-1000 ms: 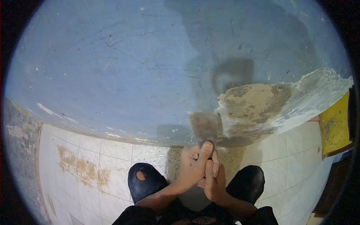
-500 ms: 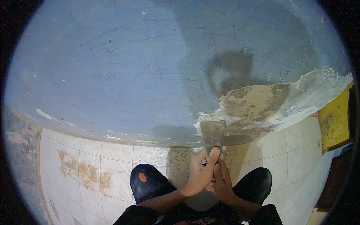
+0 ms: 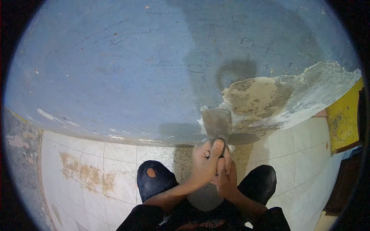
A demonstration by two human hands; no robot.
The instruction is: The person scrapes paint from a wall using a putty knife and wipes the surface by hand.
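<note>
Both my hands grip one scraper (image 3: 217, 122) with a broad, flat grey metal blade. My left hand (image 3: 207, 161) is closed round it near the blade, its thumb laid along the base of the metal. My right hand (image 3: 226, 172) wraps the handle just behind, pressed against the left; the handle is mostly hidden by the fingers. The blade's wide edge lies at the left border of a bare patch (image 3: 258, 96) in the blue-painted wall (image 3: 115, 77). White, ragged paint edges run round that patch, with beige and grey plaster showing inside it.
White floor tiles (image 3: 119, 161) meet the wall's foot, with brown stains at the left. My bent knees (image 3: 156, 181) flank my hands. A yellow panel (image 3: 345, 119) and a dark brown object (image 3: 343, 184) stand at the right; a worn grey wall (image 3: 21, 154) is at the left.
My hands and the scraper have moved up a little, and the blade sits higher along the patch's left border. The view has also shifted slightly.
</note>
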